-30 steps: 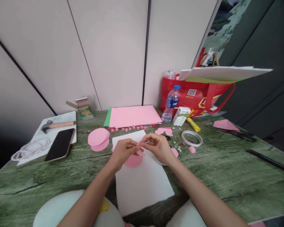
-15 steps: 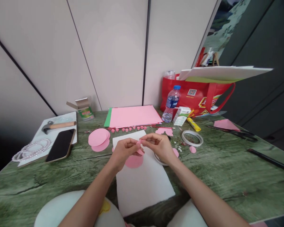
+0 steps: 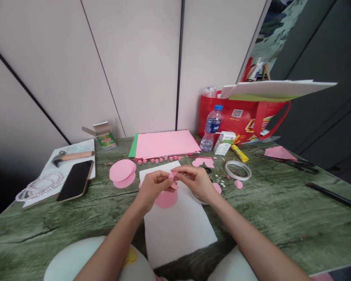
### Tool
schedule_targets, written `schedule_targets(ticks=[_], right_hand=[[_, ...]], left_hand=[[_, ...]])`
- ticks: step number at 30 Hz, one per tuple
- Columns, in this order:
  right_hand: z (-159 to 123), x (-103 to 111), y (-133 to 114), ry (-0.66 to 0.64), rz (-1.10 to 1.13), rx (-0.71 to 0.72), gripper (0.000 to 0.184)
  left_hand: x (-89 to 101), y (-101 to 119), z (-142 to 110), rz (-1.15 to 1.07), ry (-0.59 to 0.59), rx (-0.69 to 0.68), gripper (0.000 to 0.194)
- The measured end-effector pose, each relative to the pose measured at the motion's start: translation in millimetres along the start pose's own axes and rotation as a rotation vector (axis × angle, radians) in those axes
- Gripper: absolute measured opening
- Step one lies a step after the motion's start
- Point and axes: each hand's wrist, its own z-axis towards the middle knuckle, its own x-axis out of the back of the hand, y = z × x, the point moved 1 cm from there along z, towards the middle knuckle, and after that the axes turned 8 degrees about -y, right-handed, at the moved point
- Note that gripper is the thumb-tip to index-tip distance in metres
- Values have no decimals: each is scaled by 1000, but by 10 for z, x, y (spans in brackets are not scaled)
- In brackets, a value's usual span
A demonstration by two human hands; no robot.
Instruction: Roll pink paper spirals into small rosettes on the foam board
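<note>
Between my two hands, above a white sheet (image 3: 178,234), is a small piece of pink paper (image 3: 172,176), bent or curled. My left hand (image 3: 152,189) pinches it from the left with thumb and fingers. From the right, my right hand (image 3: 196,180) grips the same piece at its upper edge. A pink paper circle (image 3: 165,200) lies on the sheet just below my hands, partly covered by them. Several pink paper circles (image 3: 121,170) are stacked to the left. Behind my hands runs a row of small pink paper curls (image 3: 160,159).
Pink paper sheets (image 3: 166,143) lie at the back. To the right are a tape roll (image 3: 238,170), a glue stick (image 3: 239,153), a water bottle (image 3: 212,128), a red bag (image 3: 222,102) and scissors (image 3: 289,162). A phone (image 3: 75,180) and a hammer (image 3: 73,156) lie left.
My fingers have shifted slightly on the pink paper piece, and its lower part now shows differently between them. Both hands stay in nearly the same place.
</note>
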Motion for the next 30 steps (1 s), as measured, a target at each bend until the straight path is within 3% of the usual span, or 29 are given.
schedule_targets(ticks=[7,13,21,26,30], right_hand=[[-9,3,68,-20,109,-57,24],[-19,-8,30,-23,-46,-38,26],[-22,-38,-8,-21,-91,-19,22],[-25,-87,58,-105,157,-248,35],[-31,-116,126,-169,406,-391,39]], left_hand=[[-6,14,9,34,31,-1,24],[12,15,-5,35,40,11,24],[32,-55,4,-84,77,28,20],[61,-21,9,-270,180,-4,19],[66,-13,22,-288,259,-15,21]])
